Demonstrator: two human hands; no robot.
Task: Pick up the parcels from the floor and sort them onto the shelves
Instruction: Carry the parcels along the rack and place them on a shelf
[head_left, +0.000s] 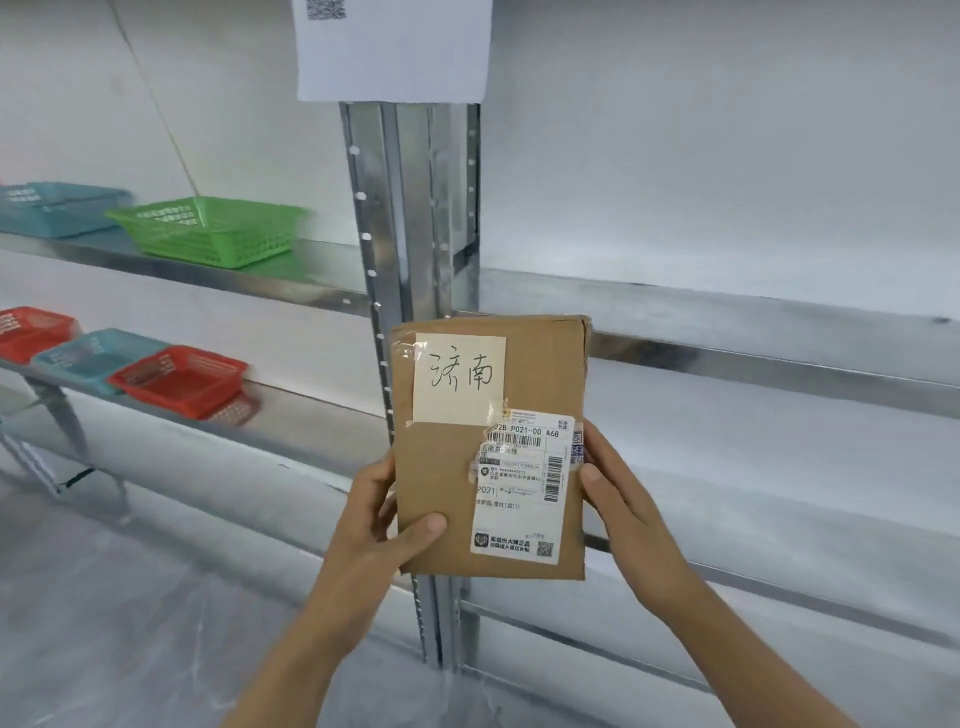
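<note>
Both hands are on one brown parcel (488, 447), held up in front of the shelf post (410, 208). Left hand (384, 525) has its thumb across the face, right hand (618, 499) closed round the edge. Label's facing up, probably so the handwritten note (460, 376) can be read before picking a shelf (727, 306).

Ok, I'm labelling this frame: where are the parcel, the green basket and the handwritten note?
parcel (441, 483): head view, bare cardboard face.
green basket (208, 234): head view, front wall.
handwritten note (460, 376): head view, its centre.
</note>
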